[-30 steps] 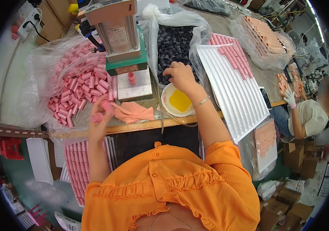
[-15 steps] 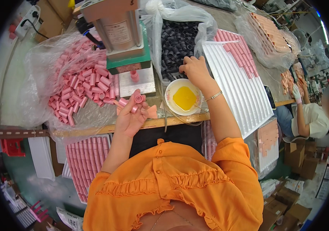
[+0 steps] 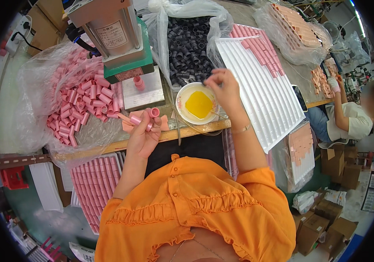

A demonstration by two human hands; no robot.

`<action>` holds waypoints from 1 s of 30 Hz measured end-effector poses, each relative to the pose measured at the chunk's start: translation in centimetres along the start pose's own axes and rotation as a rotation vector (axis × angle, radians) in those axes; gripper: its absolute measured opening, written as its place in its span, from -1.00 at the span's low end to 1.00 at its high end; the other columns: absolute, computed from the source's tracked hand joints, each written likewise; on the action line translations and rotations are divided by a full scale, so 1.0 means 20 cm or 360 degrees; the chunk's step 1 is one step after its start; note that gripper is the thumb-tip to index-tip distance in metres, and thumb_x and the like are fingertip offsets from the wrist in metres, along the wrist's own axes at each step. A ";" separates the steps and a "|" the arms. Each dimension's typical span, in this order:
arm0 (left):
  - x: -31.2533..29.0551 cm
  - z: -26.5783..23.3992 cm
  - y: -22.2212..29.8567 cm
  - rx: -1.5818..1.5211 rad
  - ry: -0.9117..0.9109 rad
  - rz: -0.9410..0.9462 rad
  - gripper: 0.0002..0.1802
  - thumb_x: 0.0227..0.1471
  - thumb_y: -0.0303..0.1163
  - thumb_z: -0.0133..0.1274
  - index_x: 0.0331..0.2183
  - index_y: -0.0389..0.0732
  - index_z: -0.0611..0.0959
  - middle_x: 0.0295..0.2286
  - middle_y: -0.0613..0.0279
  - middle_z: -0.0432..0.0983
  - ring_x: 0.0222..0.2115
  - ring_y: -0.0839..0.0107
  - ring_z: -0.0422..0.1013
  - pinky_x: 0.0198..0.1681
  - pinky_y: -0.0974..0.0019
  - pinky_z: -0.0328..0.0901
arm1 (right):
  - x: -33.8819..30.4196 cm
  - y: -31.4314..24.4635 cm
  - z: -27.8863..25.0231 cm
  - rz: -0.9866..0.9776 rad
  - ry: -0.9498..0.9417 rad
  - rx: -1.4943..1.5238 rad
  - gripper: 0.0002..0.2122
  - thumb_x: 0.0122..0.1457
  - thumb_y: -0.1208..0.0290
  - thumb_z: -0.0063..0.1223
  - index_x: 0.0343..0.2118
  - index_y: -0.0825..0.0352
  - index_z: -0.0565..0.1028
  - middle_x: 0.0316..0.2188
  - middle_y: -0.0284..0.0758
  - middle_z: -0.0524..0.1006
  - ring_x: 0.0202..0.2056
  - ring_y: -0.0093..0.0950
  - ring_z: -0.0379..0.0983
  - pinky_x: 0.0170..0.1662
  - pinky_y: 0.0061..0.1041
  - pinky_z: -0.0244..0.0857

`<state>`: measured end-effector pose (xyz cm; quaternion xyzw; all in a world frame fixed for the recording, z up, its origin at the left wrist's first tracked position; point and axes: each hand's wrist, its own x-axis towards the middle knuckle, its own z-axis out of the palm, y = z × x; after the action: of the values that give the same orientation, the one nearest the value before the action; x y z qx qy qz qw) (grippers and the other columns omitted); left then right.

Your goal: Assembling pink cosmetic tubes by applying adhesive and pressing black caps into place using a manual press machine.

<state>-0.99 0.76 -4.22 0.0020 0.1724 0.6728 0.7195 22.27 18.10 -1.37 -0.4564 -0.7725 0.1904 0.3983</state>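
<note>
Several pink tubes (image 3: 154, 112) are gripped in the fingers of my left hand (image 3: 143, 139), near the table's front edge. My right hand (image 3: 225, 89) is pinched at the right rim of a white bowl (image 3: 180, 110) that holds yellow liquid (image 3: 198, 105). A small black piece (image 3: 205, 81) shows at its fingertips, mostly covered. Behind the bowl, an opened clear bag (image 3: 163, 48) contains many short black tubular pieces (image 3: 189, 43). On a metal plate (image 3: 145, 97) under a green-and-silver press (image 3: 128, 65) stands another pink tube (image 3: 139, 83).
Loose pink tubes (image 3: 84, 102) fill a plastic bag at left. A white ribbed tray (image 3: 261, 100), partly lined with pink tubes, lies at right beside a phone (image 3: 299, 97). Filled trays (image 3: 93, 183) sit below the table edge. A co-worker (image 3: 348, 115) sits at far right.
My right hand has come back from the bag of black pieces to the bowl's rim, a black piece at its fingertips. My left hand still holds the pink tubes. The whole view has shifted slightly.
</note>
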 end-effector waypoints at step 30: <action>0.24 0.16 -0.27 0.0870 0.0010 0.0169 -0.83 0.20 -0.35 0.07 -0.20 -0.13 0.46 -0.25 0.28 0.54 -0.27 0.56 0.48 -0.31 0.57 0.38 | 0.11 0.19 -0.52 0.0358 0.0116 0.0060 -0.79 0.02 0.38 0.32 -0.28 0.32 0.60 -0.15 -0.27 0.54 -0.26 -0.44 0.50 -0.20 -0.50 0.38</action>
<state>5.17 5.61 -3.55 0.2029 0.3493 0.6382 0.6554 31.99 21.10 3.51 -0.5392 -0.6977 0.2317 0.4109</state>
